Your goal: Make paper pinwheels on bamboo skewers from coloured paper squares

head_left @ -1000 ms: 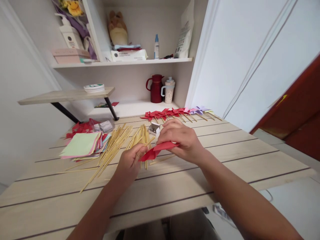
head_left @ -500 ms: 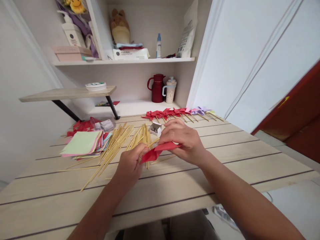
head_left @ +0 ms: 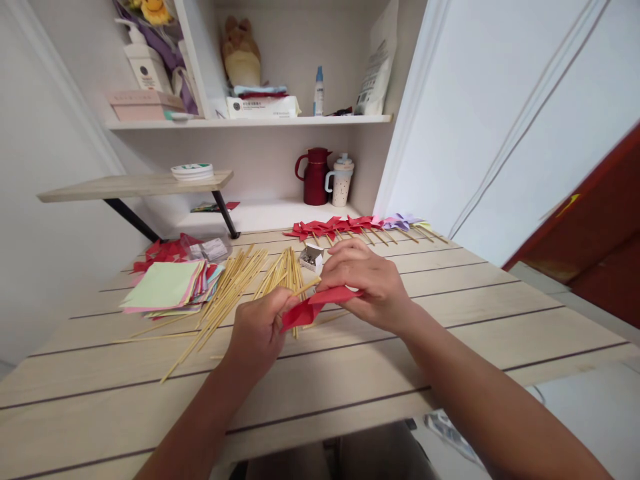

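Note:
Between my hands, above the table, is a folded red paper pinwheel (head_left: pixel 320 302). My left hand (head_left: pixel 260 325) is closed on its left side, thumb on top. A thin wooden stick (head_left: pixel 308 285) sticks out past that thumb, behind the paper; where it meets the pinwheel is hidden. My right hand (head_left: pixel 364 277) grips the right end of the paper with bent fingers, and its fingertips are partly hidden. Just beyond the hands stands a small open box (head_left: pixel 312 259) of metal pins. Loose wooden sticks (head_left: pixel 235 287) lie in heaps to the left.
A stack of coloured paper squares (head_left: pixel 163 285) lies at the left, with red paper pieces and a clear plastic packet (head_left: pixel 210 249) behind it. Finished pinwheels on sticks (head_left: pixel 340 228) line the table's back edge. A red jug (head_left: pixel 316 177) and a cup (head_left: pixel 342 181) stand beneath the shelf.
Hardly anything differs. Both hands keep the same hold on the red paper pinwheel, and the view has shifted very slightly.

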{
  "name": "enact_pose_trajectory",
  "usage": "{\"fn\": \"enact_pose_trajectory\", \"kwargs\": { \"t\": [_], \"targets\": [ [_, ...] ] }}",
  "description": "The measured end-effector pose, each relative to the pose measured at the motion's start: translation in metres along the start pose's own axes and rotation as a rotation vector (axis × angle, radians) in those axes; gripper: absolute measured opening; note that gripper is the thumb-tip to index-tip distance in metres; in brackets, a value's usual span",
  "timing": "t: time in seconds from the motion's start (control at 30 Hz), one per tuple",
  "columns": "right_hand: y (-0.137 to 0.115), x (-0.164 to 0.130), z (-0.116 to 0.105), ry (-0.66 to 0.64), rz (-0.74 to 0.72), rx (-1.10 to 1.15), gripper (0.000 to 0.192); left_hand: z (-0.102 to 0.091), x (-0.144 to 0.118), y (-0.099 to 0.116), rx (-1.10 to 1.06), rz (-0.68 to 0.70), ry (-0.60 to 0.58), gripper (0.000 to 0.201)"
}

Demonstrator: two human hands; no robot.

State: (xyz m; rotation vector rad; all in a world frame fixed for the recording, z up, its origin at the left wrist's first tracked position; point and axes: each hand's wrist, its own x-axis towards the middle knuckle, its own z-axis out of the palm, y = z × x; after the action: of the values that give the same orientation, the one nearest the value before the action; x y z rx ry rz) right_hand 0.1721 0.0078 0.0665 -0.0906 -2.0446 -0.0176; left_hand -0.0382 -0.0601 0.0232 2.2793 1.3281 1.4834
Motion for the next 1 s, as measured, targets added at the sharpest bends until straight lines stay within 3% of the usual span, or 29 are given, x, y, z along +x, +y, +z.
{"fn": "enact_pose_trajectory", "kwargs": {
  "t": [0.23,0.63,1.0],
  "targets": [
    [0.000,0.000,0.002,0.017,-0.001,0.019,0.009,0.000,0.000,-0.002,0.115,0.124,0.044,0.025],
    [-0.001,-0.002,0.008,0.056,0.013,0.007,0.011,-0.003,0.000,0.000,0.193,0.128,0.047,0.024],
    [-0.004,-0.001,0.011,0.093,0.034,0.028,0.011,-0.003,0.002,0.007,0.257,0.228,0.134,0.026]
  ]
}}
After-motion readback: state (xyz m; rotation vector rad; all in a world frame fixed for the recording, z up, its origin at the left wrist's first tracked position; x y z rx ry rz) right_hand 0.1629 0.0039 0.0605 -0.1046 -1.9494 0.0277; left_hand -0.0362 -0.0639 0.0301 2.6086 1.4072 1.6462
